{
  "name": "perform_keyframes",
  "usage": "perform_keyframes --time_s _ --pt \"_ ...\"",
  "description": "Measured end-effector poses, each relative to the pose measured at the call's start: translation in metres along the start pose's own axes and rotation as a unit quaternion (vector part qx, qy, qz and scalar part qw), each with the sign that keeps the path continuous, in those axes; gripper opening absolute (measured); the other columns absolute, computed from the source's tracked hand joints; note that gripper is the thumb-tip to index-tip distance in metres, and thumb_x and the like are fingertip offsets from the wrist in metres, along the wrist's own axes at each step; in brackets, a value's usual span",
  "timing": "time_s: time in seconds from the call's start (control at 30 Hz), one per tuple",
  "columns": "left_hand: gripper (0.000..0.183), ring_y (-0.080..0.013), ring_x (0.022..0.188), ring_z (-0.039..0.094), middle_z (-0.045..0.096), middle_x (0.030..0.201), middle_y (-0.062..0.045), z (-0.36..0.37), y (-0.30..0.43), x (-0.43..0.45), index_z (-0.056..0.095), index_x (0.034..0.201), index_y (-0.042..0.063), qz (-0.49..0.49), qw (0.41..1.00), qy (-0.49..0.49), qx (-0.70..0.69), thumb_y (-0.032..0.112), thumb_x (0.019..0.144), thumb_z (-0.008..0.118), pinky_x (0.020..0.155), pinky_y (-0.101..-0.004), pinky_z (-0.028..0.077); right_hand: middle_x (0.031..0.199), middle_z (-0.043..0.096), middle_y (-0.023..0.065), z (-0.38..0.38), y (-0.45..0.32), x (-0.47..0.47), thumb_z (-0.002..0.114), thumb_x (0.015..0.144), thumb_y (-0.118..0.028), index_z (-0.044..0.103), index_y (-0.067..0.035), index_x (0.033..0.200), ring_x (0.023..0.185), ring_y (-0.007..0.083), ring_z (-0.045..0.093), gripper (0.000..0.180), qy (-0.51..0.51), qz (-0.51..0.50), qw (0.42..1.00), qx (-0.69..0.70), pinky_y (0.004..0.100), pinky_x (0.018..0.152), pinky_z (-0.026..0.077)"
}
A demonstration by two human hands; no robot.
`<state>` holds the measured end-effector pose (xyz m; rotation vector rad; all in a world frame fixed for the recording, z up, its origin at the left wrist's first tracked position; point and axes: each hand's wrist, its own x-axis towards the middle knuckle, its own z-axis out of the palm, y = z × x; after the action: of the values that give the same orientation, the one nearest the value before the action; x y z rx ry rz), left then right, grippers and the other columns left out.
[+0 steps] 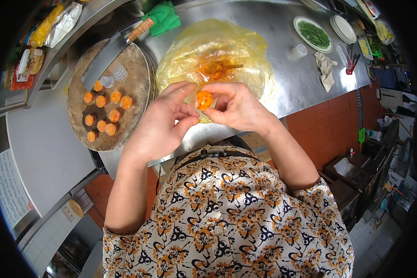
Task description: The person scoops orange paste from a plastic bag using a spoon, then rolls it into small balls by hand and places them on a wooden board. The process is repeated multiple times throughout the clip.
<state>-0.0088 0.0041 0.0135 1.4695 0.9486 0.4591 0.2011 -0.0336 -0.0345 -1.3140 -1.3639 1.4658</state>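
Observation:
Between the fingers of my right hand [239, 106] is a small clear plastic cup of chunky orange sauce [205, 100], its open top facing me. My left hand [163, 121] pinches a clear round lid [195, 101], on edge right beside the cup's rim. Behind my hands lies a yellow plastic bag [180, 48], spread open with more orange sauce [213, 71] and a spoon-like utensil [234, 66] in it. To the left, several filled small cups [115, 115] stand on a round wooden chopping block [80, 83], near a stack of clear lids or cups [119, 73].
A cleaver [106, 59] lies across the block's far side, its wooden handle beside a green cloth [163, 19]. On the steel counter [281, 90], to the right, are a plate of green vegetables [313, 33], stacked white plates [343, 29], a white cylinder [299, 51] and a crumpled cloth [325, 69].

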Motion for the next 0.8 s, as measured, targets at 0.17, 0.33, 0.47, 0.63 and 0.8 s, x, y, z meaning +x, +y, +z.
perform_keyframes --time_s 0.17,0.33,0.47,0.63,0.8 --pt "0.048 -0.0253 0.078 0.072 0.059 0.129 -0.024 0.003 0.009 0.005 0.057 0.128 -0.009 0.055 0.989 0.023 0.133 -0.004 0.083 0.073 0.073 -0.0328 0.057 0.075 0.060 -0.0012 -0.001 -0.016 -0.001 0.073 0.083 -0.006 0.067 0.000 0.121 0.061 0.0030 0.052 0.038 -0.020 0.032 0.999 -0.012 0.0217 0.052 0.043" --pt "0.044 -0.0285 0.076 0.072 0.066 0.114 -0.022 0.005 0.006 0.009 0.063 0.120 -0.006 0.064 0.977 0.040 0.201 0.002 0.079 0.079 0.071 -0.0346 0.056 0.075 0.062 -0.0003 0.003 -0.003 0.001 0.071 0.085 -0.003 0.067 0.000 0.120 0.063 0.0034 0.052 0.036 -0.024 -0.019 0.999 0.037 0.0225 0.056 0.045" --pt "0.044 -0.0309 0.075 0.071 0.068 0.106 -0.021 0.007 0.000 0.009 0.066 0.116 -0.006 0.047 0.980 0.041 0.187 0.004 0.076 0.081 0.071 -0.0360 0.056 0.075 0.064 0.0004 0.003 0.001 0.001 0.070 0.087 -0.003 0.067 0.001 0.119 0.065 0.0035 0.053 0.032 -0.034 -0.027 0.998 0.044 0.0226 0.059 0.046" --pt "0.048 -0.0326 0.079 0.070 0.068 0.103 -0.021 0.010 -0.002 0.006 0.065 0.120 -0.004 0.059 0.963 0.060 0.256 0.005 0.076 0.081 0.073 -0.0364 0.056 0.075 0.065 0.0005 -0.002 -0.007 -0.002 0.069 0.093 -0.008 0.069 0.002 0.114 0.067 0.0037 0.054 0.024 -0.030 -0.007 0.999 0.045 0.0228 0.060 0.047" --pt "0.049 -0.0282 0.088 0.071 0.070 0.102 -0.018 0.018 -0.012 0.007 0.061 0.127 -0.003 0.086 0.953 0.081 0.278 0.001 0.081 0.077 0.077 -0.0326 0.057 0.081 0.068 0.0018 0.009 0.000 0.001 0.069 0.096 -0.011 0.069 0.004 0.111 0.073 0.0054 0.059 0.021 0.012 0.009 0.994 0.108 0.0235 0.064 0.048"
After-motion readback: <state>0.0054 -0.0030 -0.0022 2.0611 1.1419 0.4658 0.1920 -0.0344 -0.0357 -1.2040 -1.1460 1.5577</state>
